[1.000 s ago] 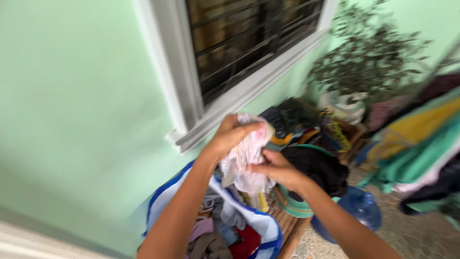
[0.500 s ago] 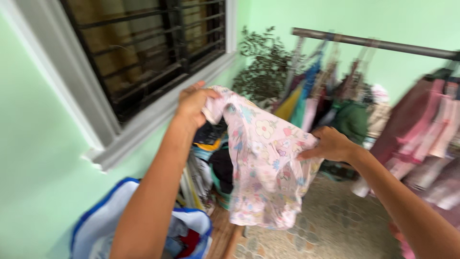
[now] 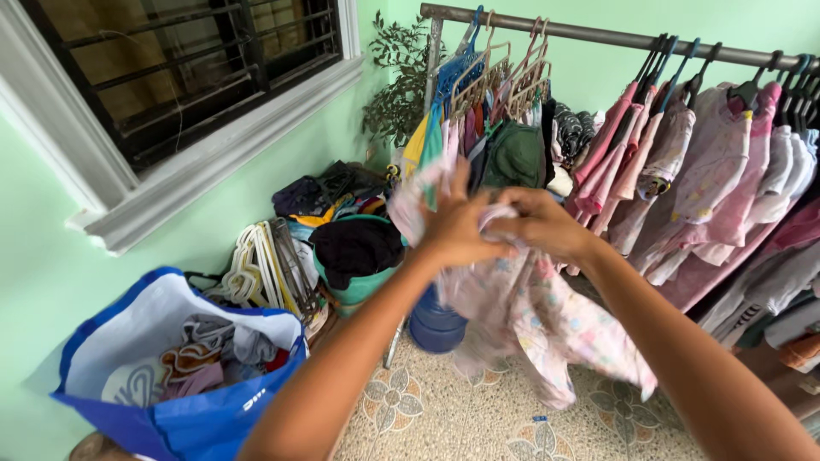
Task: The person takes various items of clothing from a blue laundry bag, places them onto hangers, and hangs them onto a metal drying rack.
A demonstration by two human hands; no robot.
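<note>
A pale pink flower-print garment (image 3: 547,320) hangs in front of me, gripped at its top by both hands. My left hand (image 3: 454,229) and my right hand (image 3: 540,224) are close together, fingers closed on the bunched cloth. Behind them a metal clothes rail (image 3: 598,36) carries several hung garments (image 3: 726,171) and empty hangers (image 3: 504,77). The lower part of the garment dangles over the patterned floor.
A blue and white bag (image 3: 171,376) full of clothes stands at lower left. Beside it are a heap of white hangers (image 3: 260,273), a green bucket (image 3: 363,286) with dark cloth, and a blue water jug (image 3: 437,324). A barred window (image 3: 188,77) is at the left.
My view has swung right toward the rail. My hands, spread apart holding the garment wide, have come together on its top edge.
</note>
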